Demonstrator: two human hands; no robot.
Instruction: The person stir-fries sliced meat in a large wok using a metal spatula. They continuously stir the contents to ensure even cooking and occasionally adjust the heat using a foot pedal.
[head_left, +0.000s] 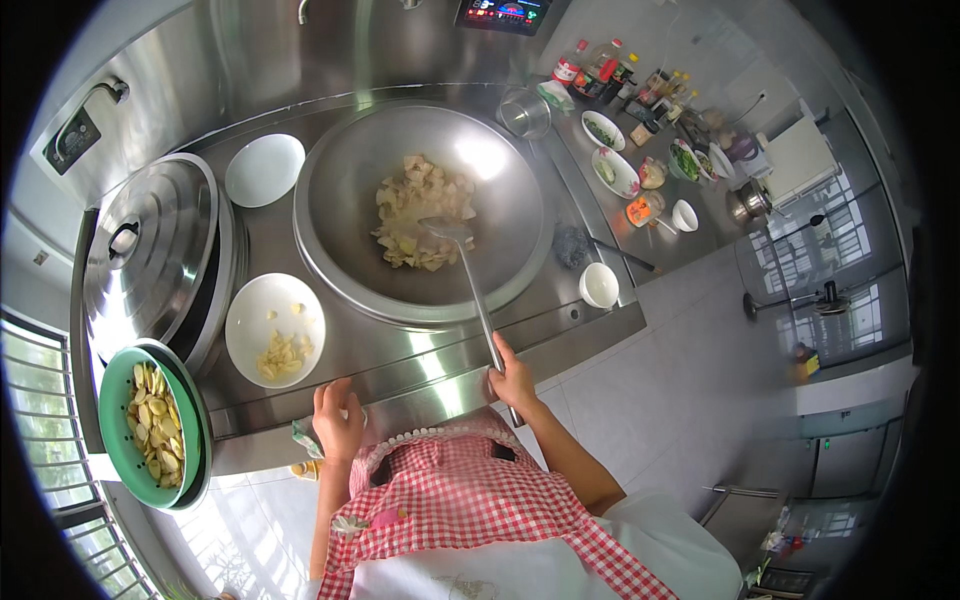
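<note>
A large metal wok (337, 225) is set into the steel counter, with pale chopped pieces of food (424, 202) in its middle. My right hand (514, 379) grips the handle of a metal wok spatula (474, 274), whose blade rests among the pieces. Near the counter's front edge is my left hand (337, 420), fingers bent, by a cloth (306, 437); whether it touches the edge or holds anything is unclear. Left of the wok, a white bowl (244, 341) contains sliced pale pieces, and another white bowl (265, 171) stands behind it.
Metal lids (157, 247) and a green colander (112, 420) of sliced pieces occupy the left side. To the right are a metal scrubber (571, 247), a small white bowl (599, 286) and a clear container (524, 114). Bottles (600, 71), dishes and jars crowd the right-hand counter.
</note>
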